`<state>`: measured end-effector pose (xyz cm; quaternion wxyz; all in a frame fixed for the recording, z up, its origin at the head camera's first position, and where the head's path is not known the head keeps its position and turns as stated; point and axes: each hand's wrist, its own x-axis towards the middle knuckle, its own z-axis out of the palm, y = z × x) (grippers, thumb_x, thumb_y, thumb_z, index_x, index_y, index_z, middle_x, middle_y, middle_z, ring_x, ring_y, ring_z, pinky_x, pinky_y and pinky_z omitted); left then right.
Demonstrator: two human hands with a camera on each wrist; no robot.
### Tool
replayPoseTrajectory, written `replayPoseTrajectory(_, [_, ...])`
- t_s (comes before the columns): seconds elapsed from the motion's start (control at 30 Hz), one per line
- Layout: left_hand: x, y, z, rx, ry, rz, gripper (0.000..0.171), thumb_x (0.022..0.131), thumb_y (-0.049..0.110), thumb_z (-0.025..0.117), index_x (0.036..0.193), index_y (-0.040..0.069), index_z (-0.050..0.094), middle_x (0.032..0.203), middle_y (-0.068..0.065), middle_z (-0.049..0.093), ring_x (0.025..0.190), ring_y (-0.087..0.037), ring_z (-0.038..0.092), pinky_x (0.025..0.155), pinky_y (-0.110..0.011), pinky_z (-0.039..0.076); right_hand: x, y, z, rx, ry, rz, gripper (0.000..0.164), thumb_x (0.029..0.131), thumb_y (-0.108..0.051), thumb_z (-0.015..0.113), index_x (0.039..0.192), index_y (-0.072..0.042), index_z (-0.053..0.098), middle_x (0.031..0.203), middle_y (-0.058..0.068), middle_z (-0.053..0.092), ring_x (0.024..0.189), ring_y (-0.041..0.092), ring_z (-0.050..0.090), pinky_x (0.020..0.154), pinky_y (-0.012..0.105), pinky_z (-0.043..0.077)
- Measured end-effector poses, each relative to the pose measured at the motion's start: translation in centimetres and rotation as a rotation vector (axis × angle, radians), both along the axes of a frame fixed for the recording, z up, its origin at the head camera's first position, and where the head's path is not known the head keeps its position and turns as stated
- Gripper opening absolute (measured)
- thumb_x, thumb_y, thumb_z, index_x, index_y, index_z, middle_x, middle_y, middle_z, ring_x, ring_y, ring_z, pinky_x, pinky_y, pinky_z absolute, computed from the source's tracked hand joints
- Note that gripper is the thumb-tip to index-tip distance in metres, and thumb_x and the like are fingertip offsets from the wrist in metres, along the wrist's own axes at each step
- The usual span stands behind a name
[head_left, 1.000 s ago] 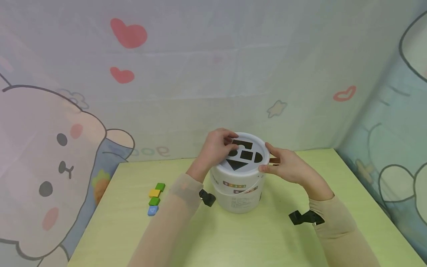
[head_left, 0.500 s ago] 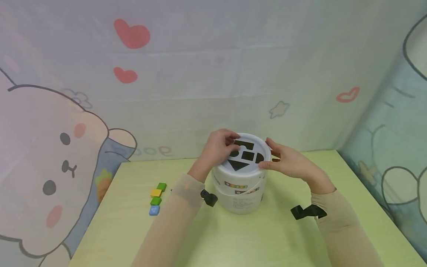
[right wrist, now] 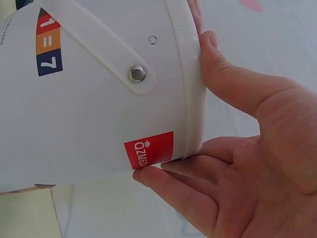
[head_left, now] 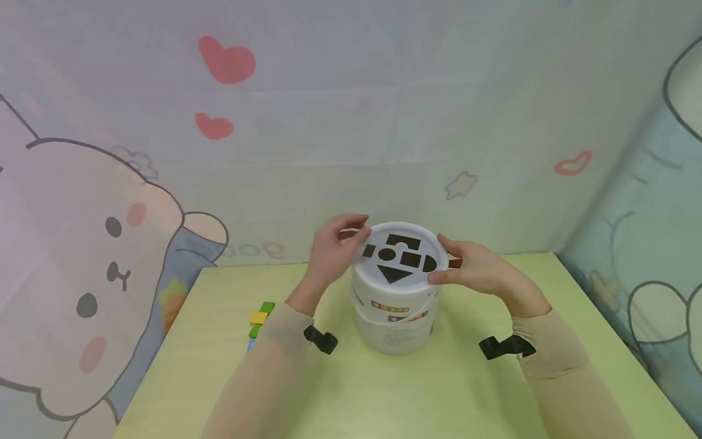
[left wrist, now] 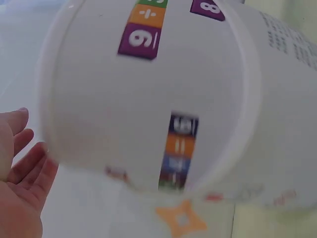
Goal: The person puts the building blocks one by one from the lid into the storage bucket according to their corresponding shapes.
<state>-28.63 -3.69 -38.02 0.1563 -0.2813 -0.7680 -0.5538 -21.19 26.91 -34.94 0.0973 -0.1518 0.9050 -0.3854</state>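
A white bucket (head_left: pixel 397 332) stands on the table, its lid (head_left: pixel 364 268) cut with several dark shaped holes, among them a triangle, a circle and an arch. My right hand (head_left: pixel 474 268) holds the lid's right edge. In the right wrist view, the thumb (right wrist: pixel 237 84) lies against the lid's top and the fingertips (right wrist: pixel 148 173) touch the side below the rim. Beside the left rim is my left hand (head_left: pixel 331 250), fingers loosely bent with nothing between them; the left wrist view shows its fingers (left wrist: pixel 34 171) right at the rim.
Several small blocks, a green one (head_left: pixel 267 306) and a yellow one (head_left: pixel 258 317) among them, lie left of the bucket, partly hidden by the left sleeve. A printed cloth (head_left: pixel 351 122) hangs behind the table (head_left: pixel 406 396). The bucket's white handle (right wrist: pixel 104 47) hangs down its side.
My left hand has moved left from over the lid to its rim, uncovering a small rectangular hole. The left forearm now covers part of the blocks. My right hand stays at the lid's edge.
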Motion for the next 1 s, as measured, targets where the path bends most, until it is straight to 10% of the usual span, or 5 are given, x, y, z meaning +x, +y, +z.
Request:
replayPoseTrajectory(0.2, [1.6,-7.8,-2.2,-0.049,-0.054,0.037,0.035,0.104,0.020,0.075,0.137,0.010,0.072,0.133,-0.011,0.070,0.120,-0.025,0.068,0.101,-0.044,0.058,0.4,0.6,0.1,-0.025,0.024,0.004,0.107,0.097,-0.041,0.080,0.168,0.004,0.014,0.159,0.027,0.048,0.137,0.045,0.059,0.113,0.061,0.046])
replayPoseTrajectory(0.53, [4.5,-20.5,-10.8,-0.367,-0.354,0.259,0.041,0.103,0.021,0.076,0.139,0.003,0.069,0.132,-0.018,0.071,0.115,-0.033,0.068,0.093,-0.046,0.059,1.0,1.3,0.0,-0.014,0.031,-0.019,0.105,0.098,-0.040,0.079,0.169,0.003,0.015,0.154,0.027,0.054,0.135,0.044,0.060,0.111,0.062,0.047])
replayPoseTrajectory(1.0, [6.6,-23.7,-14.2,-0.470,-0.476,0.198,0.025,0.090,0.019,0.090,0.110,0.009,0.078,0.097,0.000,0.073,0.090,-0.019,0.066,0.077,-0.032,0.053,0.7,1.5,-0.3,0.010,0.047,-0.021,0.104,0.099,-0.042,0.079,0.169,0.002,0.015,0.154,0.029,0.053,0.136,0.046,0.059,0.110,0.064,0.048])
